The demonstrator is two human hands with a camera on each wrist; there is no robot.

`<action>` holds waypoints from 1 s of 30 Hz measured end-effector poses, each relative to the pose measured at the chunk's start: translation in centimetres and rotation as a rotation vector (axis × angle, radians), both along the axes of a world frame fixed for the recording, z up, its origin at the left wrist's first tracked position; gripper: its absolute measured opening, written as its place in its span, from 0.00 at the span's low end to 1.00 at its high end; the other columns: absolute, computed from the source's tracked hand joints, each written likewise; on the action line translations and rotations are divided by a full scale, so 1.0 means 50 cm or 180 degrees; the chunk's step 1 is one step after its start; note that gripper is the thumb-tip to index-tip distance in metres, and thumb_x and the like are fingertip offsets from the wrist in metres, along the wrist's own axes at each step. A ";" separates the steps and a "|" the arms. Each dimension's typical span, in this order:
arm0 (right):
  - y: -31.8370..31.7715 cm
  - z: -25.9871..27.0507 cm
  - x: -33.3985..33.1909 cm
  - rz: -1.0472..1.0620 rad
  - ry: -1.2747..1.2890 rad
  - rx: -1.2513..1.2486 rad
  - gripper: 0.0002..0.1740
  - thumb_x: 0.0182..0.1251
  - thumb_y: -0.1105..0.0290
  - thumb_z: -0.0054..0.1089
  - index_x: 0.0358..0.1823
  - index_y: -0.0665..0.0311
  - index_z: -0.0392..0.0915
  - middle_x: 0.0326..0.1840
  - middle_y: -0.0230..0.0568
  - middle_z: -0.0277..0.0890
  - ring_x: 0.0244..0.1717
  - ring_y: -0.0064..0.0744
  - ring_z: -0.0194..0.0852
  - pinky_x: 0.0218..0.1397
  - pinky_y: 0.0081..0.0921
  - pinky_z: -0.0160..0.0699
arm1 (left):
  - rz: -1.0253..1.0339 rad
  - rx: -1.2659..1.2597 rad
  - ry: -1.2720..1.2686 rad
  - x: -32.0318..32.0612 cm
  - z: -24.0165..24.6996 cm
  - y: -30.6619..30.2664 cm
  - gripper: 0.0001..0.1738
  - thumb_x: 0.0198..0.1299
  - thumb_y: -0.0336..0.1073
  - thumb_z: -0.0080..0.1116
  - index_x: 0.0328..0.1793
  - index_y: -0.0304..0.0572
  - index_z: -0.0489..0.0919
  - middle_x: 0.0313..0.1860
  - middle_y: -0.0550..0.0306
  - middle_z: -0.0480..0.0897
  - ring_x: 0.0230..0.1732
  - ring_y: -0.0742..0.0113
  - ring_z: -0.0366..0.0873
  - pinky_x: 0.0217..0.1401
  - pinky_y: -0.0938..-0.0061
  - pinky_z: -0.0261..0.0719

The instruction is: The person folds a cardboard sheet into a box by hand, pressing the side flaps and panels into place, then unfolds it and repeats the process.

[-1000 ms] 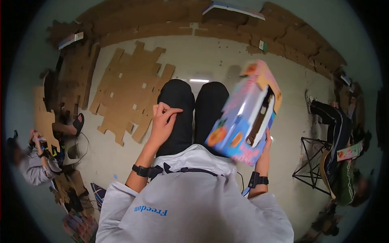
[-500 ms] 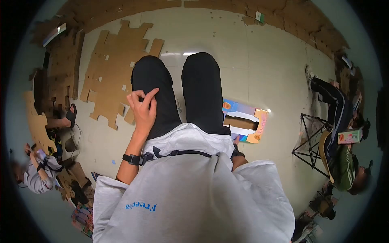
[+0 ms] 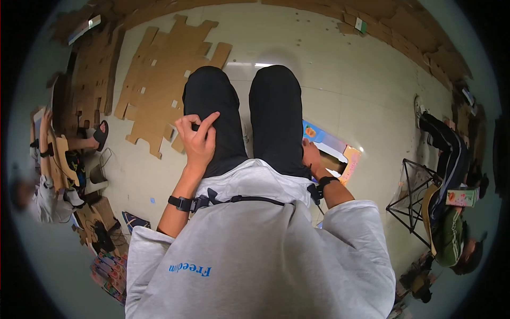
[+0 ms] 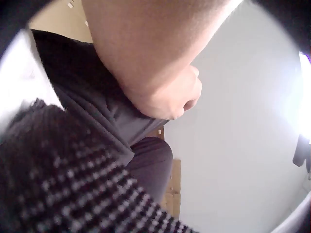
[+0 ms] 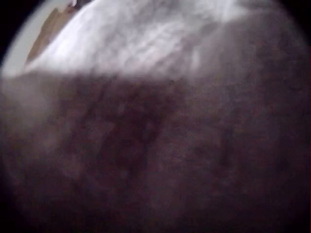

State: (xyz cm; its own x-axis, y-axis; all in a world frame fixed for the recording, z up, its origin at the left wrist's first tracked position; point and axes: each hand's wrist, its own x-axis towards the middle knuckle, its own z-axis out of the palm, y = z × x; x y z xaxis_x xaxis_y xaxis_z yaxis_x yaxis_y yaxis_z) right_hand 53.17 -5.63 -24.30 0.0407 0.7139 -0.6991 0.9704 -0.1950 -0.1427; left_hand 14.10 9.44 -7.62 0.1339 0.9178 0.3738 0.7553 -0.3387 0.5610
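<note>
Box [image 3: 333, 142] beside our right hand [image 3: 312, 157], its fingers' pose unclear; our left hand [image 3: 199, 142], loosely curled, farther from box.

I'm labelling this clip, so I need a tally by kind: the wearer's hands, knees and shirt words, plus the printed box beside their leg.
Hands: 2 (left hand, right hand)
Knees: 2 (left knee, right knee)
Word: 1
Box: 1
Total: 6

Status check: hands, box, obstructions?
Left hand on left thigh, loosely curled. Right hand by right thigh, grip unclear. Box on floor, partly hidden by right hand.
</note>
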 end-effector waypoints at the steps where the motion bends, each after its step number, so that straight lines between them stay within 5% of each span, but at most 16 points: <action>1: 0.013 0.011 -0.004 0.0484 0.0007 0.0104 0.20 0.79 0.62 0.55 0.64 0.63 0.81 0.65 0.61 0.81 0.66 0.57 0.83 0.63 0.51 0.84 | -0.0007 0.0004 -0.0001 -0.001 -0.001 -0.001 0.25 0.54 0.24 0.67 0.57 0.57 0.93 0.42 0.55 0.69 0.50 0.54 0.67 0.59 0.60 0.70; 4: 0.012 0.050 -0.007 0.0920 0.0176 0.0173 0.24 0.76 0.63 0.56 0.69 0.60 0.80 0.77 0.58 0.73 0.75 0.54 0.75 0.76 0.47 0.77 | -0.0021 -0.0007 0.0009 -0.003 -0.002 -0.003 0.25 0.53 0.24 0.67 0.56 0.57 0.94 0.42 0.55 0.69 0.50 0.54 0.67 0.59 0.60 0.70; 5: -0.003 0.036 -0.014 0.0261 0.1077 0.0180 0.26 0.74 0.63 0.56 0.71 0.60 0.80 0.79 0.56 0.71 0.77 0.54 0.72 0.79 0.47 0.73 | -0.0015 -0.0014 0.0009 -0.002 -0.003 -0.002 0.25 0.53 0.24 0.67 0.56 0.57 0.94 0.42 0.55 0.69 0.50 0.54 0.68 0.58 0.61 0.70; 7: -0.047 0.017 -0.009 0.0435 0.1586 0.0167 0.27 0.73 0.63 0.57 0.72 0.60 0.79 0.80 0.55 0.70 0.78 0.54 0.71 0.81 0.46 0.71 | 0.0009 0.0010 0.0038 -0.002 -0.004 -0.003 0.25 0.52 0.24 0.67 0.56 0.57 0.94 0.42 0.55 0.70 0.50 0.54 0.68 0.58 0.61 0.71; 14: -0.093 -0.144 0.008 0.1673 0.1478 0.0652 0.31 0.71 0.62 0.58 0.75 0.60 0.77 0.84 0.50 0.67 0.81 0.54 0.67 0.87 0.46 0.63 | -0.0082 0.0074 0.0058 0.003 0.005 0.002 0.25 0.52 0.24 0.67 0.56 0.57 0.94 0.41 0.55 0.70 0.49 0.54 0.68 0.56 0.61 0.70; 17: -0.072 -0.153 0.072 0.2227 0.0431 0.0837 0.31 0.70 0.62 0.59 0.76 0.55 0.78 0.85 0.51 0.66 0.85 0.53 0.62 0.90 0.49 0.58 | -0.0062 0.0096 0.0049 0.003 0.001 0.001 0.26 0.52 0.24 0.66 0.56 0.57 0.94 0.41 0.55 0.70 0.49 0.54 0.68 0.56 0.61 0.70; 20: -0.035 -0.073 0.198 0.0877 -0.0053 -0.0004 0.30 0.74 0.63 0.58 0.77 0.37 0.78 0.89 0.50 0.60 0.92 0.52 0.48 0.92 0.52 0.50 | -0.0073 0.0124 0.0010 0.002 0.005 0.001 0.26 0.52 0.23 0.66 0.56 0.57 0.94 0.41 0.55 0.70 0.49 0.54 0.68 0.57 0.61 0.70; 22: 0.004 -0.006 0.208 0.1463 -0.2192 -0.0866 0.31 0.79 0.61 0.58 0.82 0.43 0.73 0.94 0.47 0.52 0.95 0.50 0.39 0.94 0.46 0.39 | -0.0056 0.0140 -0.0015 0.002 0.004 -0.002 0.26 0.52 0.23 0.66 0.56 0.57 0.94 0.41 0.55 0.70 0.49 0.54 0.68 0.57 0.61 0.70; 23: 0.012 -0.022 0.242 0.2040 -0.2667 -0.0970 0.27 0.77 0.62 0.60 0.76 0.47 0.80 0.87 0.47 0.67 0.90 0.50 0.56 0.90 0.49 0.52 | -0.0044 0.0155 -0.0032 0.001 -0.002 0.000 0.26 0.51 0.23 0.66 0.56 0.57 0.94 0.41 0.55 0.70 0.49 0.54 0.68 0.57 0.61 0.70; 26: 0.122 -0.011 0.221 0.0855 -0.1444 -0.1336 0.19 0.74 0.63 0.57 0.58 0.55 0.91 0.70 0.52 0.85 0.73 0.51 0.82 0.76 0.47 0.78 | -0.0061 0.0131 -0.0081 -0.001 0.003 -0.004 0.26 0.52 0.22 0.65 0.57 0.56 0.93 0.41 0.55 0.70 0.49 0.54 0.68 0.57 0.61 0.70; 28: 0.137 -0.034 0.184 0.0572 -0.0946 -0.0015 0.15 0.73 0.66 0.58 0.50 0.61 0.93 0.53 0.56 0.91 0.57 0.56 0.92 0.62 0.47 0.89 | -0.0085 0.0139 -0.0125 -0.001 0.007 -0.001 0.27 0.52 0.22 0.65 0.57 0.55 0.93 0.41 0.54 0.70 0.49 0.54 0.68 0.57 0.61 0.69; 30: 0.151 -0.037 0.126 0.0061 -0.0637 0.0309 0.14 0.71 0.66 0.60 0.47 0.61 0.93 0.48 0.56 0.92 0.50 0.52 0.94 0.52 0.42 0.90 | -0.0111 0.0162 -0.0168 -0.002 0.010 0.000 0.26 0.52 0.22 0.65 0.57 0.54 0.93 0.41 0.54 0.70 0.48 0.54 0.68 0.56 0.61 0.69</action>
